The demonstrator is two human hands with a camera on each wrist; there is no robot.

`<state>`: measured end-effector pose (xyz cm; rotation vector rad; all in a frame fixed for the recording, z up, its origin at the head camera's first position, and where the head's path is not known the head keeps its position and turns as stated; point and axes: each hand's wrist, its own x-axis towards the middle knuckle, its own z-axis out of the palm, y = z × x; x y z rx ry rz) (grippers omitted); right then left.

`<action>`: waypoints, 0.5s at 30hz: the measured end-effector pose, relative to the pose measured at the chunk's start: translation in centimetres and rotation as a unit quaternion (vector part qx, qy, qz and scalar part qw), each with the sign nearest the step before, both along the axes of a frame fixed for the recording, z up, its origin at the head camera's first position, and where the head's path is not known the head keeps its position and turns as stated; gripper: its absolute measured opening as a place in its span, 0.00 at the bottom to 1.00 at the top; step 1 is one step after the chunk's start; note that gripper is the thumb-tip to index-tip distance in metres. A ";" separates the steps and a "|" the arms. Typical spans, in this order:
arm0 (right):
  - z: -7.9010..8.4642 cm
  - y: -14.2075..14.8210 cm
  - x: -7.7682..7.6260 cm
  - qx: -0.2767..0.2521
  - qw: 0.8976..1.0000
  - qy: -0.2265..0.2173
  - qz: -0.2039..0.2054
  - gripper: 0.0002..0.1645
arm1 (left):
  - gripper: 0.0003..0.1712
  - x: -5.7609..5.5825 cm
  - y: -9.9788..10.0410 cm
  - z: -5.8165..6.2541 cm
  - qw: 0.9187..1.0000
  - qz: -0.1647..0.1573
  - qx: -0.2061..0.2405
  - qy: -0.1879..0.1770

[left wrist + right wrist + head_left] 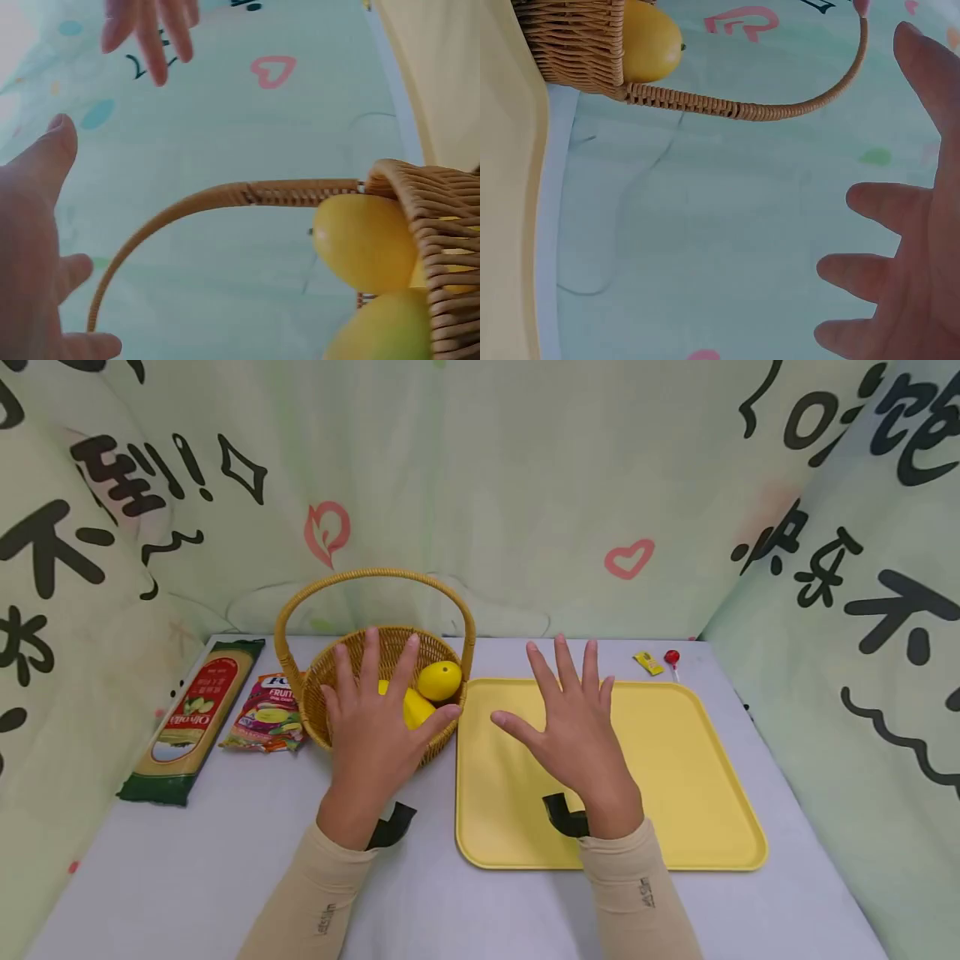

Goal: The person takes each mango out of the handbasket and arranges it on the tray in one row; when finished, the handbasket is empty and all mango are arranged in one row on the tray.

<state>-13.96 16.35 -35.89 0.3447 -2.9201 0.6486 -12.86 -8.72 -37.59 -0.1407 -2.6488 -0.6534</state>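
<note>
Wicker basket holds yellow fruits, beside a yellow tray.

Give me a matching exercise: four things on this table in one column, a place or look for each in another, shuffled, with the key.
1. basket
2. tray
3. lollipop
4. yellow fruit

A. beside a small yellow packet
B. inside the basket
C. woven, with an arched handle
D. partly hidden by the right hand in the head view

Pairs: 1-C, 2-D, 3-A, 4-B
</note>
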 end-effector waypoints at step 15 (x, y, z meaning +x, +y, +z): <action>1.6 0.9 3.4 -0.119 0.984 0.124 -0.035 0.35 | 0.17 2.9 -3.3 0.7 0.958 0.002 0.228 0.175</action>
